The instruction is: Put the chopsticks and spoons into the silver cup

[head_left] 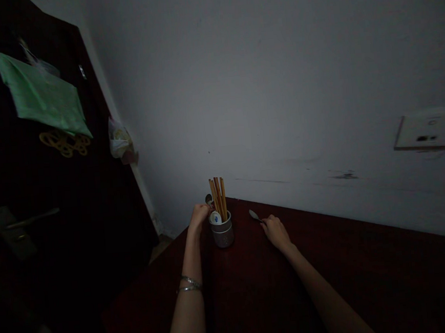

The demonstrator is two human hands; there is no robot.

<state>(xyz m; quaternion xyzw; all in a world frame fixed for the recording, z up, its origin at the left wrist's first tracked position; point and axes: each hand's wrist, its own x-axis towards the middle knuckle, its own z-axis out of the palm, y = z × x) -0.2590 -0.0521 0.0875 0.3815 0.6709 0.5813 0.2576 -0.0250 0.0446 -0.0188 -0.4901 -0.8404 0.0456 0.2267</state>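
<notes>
A grey cylindrical holder stands upright on the dark red table, with several wooden chopsticks and a white spoon with a blue mark in it. At the holder's left rim, my left hand is closed around the handle of a dark metal spoon, whose bowl points up beside the chopsticks. My right hand rests low over the table to the right, closed on the handle of another metal spoon. That spoon's bowl points away to the left, apart from the holder.
The table meets a pale wall at its far edge. On the left is a dark door with a lever handle and a hanging green cloth. A plastic bag hangs near the door frame; a socket plate is at right.
</notes>
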